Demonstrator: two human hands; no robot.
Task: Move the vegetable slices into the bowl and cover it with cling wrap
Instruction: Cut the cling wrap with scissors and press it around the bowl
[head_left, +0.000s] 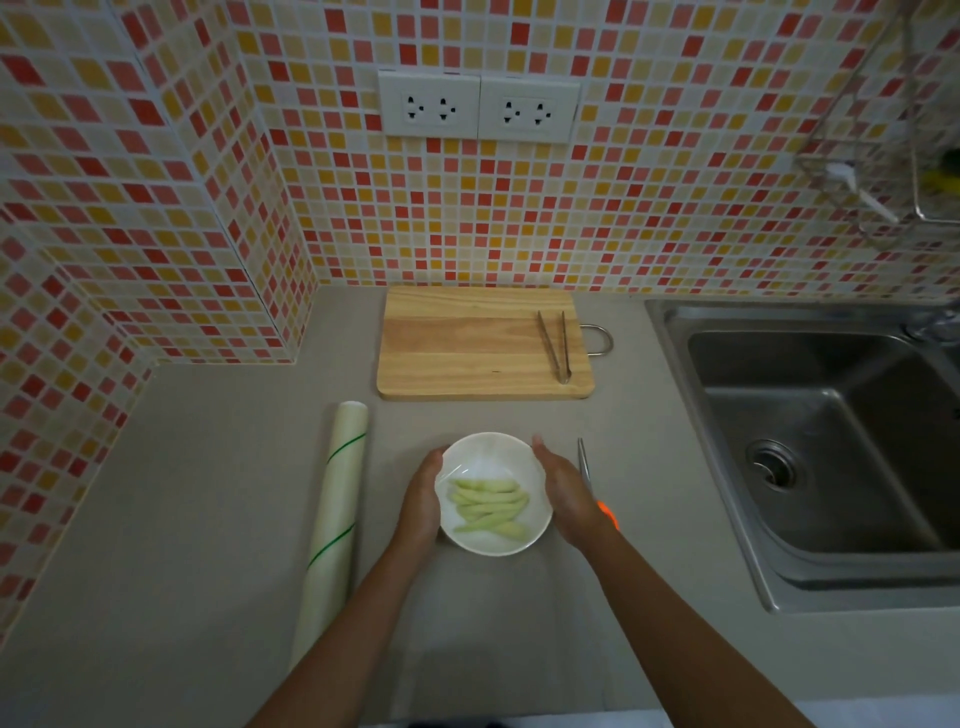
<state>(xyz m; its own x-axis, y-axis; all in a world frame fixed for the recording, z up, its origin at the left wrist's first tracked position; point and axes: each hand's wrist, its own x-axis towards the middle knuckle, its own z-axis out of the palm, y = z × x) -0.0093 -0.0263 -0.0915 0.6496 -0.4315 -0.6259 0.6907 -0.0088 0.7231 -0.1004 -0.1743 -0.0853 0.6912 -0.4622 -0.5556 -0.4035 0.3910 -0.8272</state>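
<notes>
A white bowl (483, 447) sits on the grey counter in front of me, with several pale green vegetable slices (488, 506) lying in it. A sheet of clear cling wrap is stretched over the bowl's top and shows faint creases. My left hand (421, 501) presses flat against the bowl's left side. My right hand (563, 486) presses against its right side, fingers straight. The cling wrap roll (335, 519), pale with green stripes, lies lengthwise on the counter left of the bowl.
A wooden cutting board (467, 343) lies behind the bowl with metal tongs (555, 345) on its right end. Scissors (584, 462) with orange handles lie just right of my right hand. A steel sink (831, 447) fills the right side. Tiled walls stand behind and left.
</notes>
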